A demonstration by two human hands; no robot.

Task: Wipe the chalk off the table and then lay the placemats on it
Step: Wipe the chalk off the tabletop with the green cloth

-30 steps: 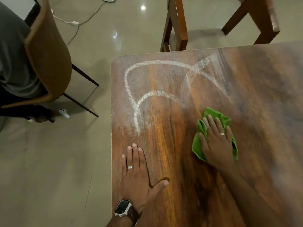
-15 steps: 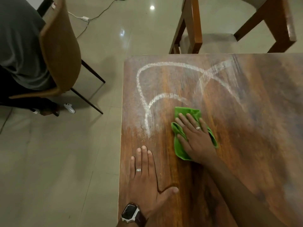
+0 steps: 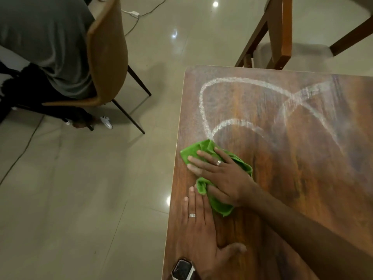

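A dark wooden table [image 3: 302, 178] fills the right side of the view. White chalk curves [image 3: 238, 81] loop across its far left part, smeared toward the right. A crumpled green cloth [image 3: 193, 151] lies near the table's left edge, just below the lower end of the chalk. My right hand [image 3: 220, 174] presses flat on the cloth with fingers spread and pointing left. My left hand [image 3: 201, 225] rests flat on the table close to me, its fingertips touching the cloth. No placemats are in view.
A tan chair [image 3: 105, 53] with a seated person [image 3: 46, 37] stands on the tiled floor at the left. A wooden chair [image 3: 282, 31] stands beyond the table's far edge. A white cable [image 3: 141, 15] runs over the floor.
My right hand has swept the green cloth leftward across the table, from the middle to the left edge. The lower end of the chalk line is wiped away. My left hand stays planted.
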